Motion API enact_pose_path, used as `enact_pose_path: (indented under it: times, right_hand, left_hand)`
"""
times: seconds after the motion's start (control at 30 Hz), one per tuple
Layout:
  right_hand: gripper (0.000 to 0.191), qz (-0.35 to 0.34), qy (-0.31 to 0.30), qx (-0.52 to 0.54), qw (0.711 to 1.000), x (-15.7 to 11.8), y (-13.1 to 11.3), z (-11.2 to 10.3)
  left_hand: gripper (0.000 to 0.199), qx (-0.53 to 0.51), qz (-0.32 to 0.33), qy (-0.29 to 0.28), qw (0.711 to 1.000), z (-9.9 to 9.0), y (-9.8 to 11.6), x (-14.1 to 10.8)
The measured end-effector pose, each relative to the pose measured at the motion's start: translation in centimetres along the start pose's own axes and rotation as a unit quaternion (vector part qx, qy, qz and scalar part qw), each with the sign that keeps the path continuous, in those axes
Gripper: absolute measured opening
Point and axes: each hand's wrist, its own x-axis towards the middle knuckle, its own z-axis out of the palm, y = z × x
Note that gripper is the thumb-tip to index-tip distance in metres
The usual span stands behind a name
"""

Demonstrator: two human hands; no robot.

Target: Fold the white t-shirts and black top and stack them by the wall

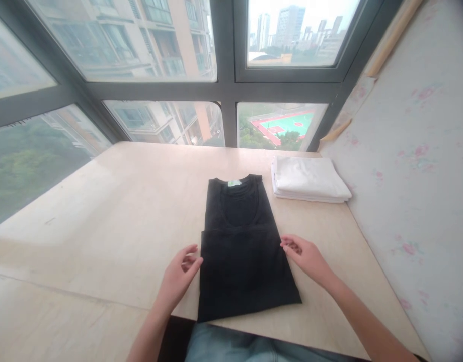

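The folded black sleeveless fabric top (248, 271) lies on the pale wooden bench (103, 216), neckline away from the person. Squaring its layers probably calls for light, even contact at both sides, easing the slanting lower edge straight without dragging the cloth beneath. The folded panel covers the lower part, its upper border just below the scooped neckline; a small pale label (234, 183) shows inside the collar. The left hand (178, 274) is relaxed, thumb at the left edge, gripping nothing. The right hand (307, 256) has curled fingers at the right edge; whether they pinch fabric, I cannot tell. Beyond sits a neat stack of folded white cloth (309, 177).
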Motion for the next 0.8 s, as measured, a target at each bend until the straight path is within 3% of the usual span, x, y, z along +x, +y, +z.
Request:
enact_pose_path:
  times: [0.07, 0.23, 0.37, 0.5, 0.6, 0.8]
  right_hand:
    - [0.032, 0.010, 0.052, -0.036, 0.998, 2.7, 0.3, 0.6]
    - [0.035, 0.008, 0.070, -0.122, 0.990, 6.6, -0.6, 1.8]
    - [0.036, 0.008, 0.082, -0.135, 0.987, 7.0, -0.7, 2.4]
    - [0.036, -0.015, 0.091, -0.044, 0.995, 6.8, -0.3, 2.4]
    - [0.035, -0.021, 0.092, -0.001, 0.996, 6.5, -0.1, 2.3]
    - [0.036, 0.010, 0.072, -0.022, 0.997, 6.3, 0.1, 2.0]
  left_hand:
    - [0.057, 0.005, -0.013, 0.046, 0.999, 0.6, 0.2, 2.4]
    - [0.054, 0.013, -0.008, 0.032, 0.999, 1.9, 1.5, 6.0]
    - [0.049, 0.018, -0.013, 0.032, 0.999, 2.0, 1.8, 6.4]
    - [0.055, -0.011, -0.021, -0.005, 1.000, 1.2, 1.9, 6.1]
    - [0.057, -0.046, -0.062, -0.042, 0.996, 0.6, 2.5, 6.0]
    - [0.061, -0.090, -0.104, -0.068, 0.988, 0.0, 3.7, 6.3]
